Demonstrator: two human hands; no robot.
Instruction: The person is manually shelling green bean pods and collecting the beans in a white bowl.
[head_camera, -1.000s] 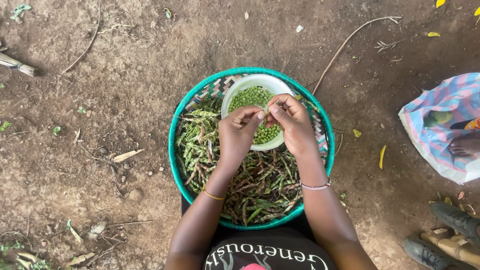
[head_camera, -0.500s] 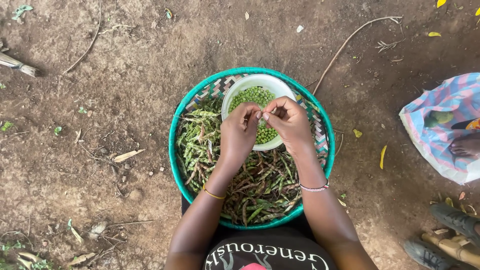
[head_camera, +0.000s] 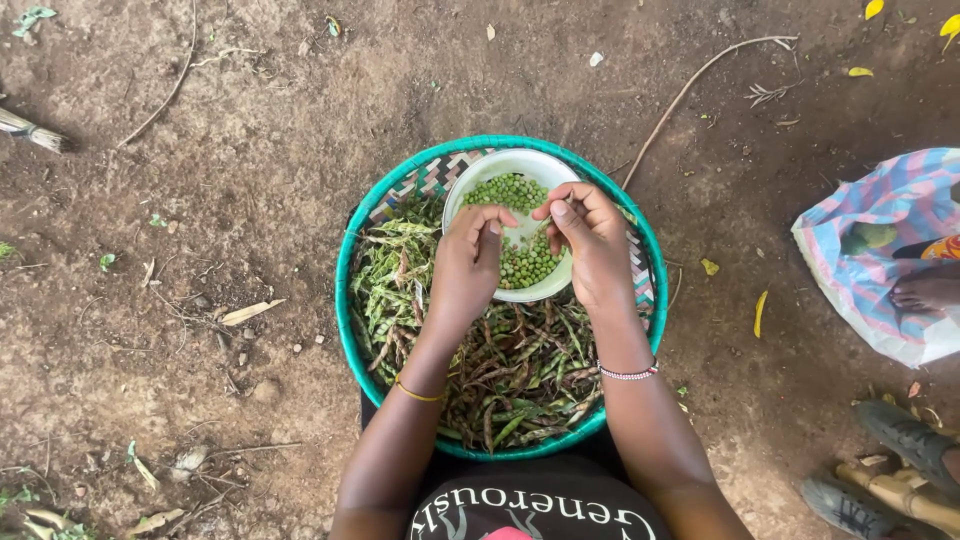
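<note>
Both hands, left hand (head_camera: 468, 262) and right hand (head_camera: 592, 240), pinch a thin green pod (head_camera: 535, 226) over the white bowl of peas (head_camera: 505, 170) at twelve o'clock in the woven teal-rimmed basket (head_camera: 352, 330); pod looks light, limp, best gripped at its ends.

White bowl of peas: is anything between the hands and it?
Nothing visible. Both the left hand and right hand are directly over the white bowl, pinching a pod between them above the peas.

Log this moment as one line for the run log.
left hand: pinching pod | right hand: pinching same pod | over white bowl of green peas | bowl in woven basket of pods
</note>
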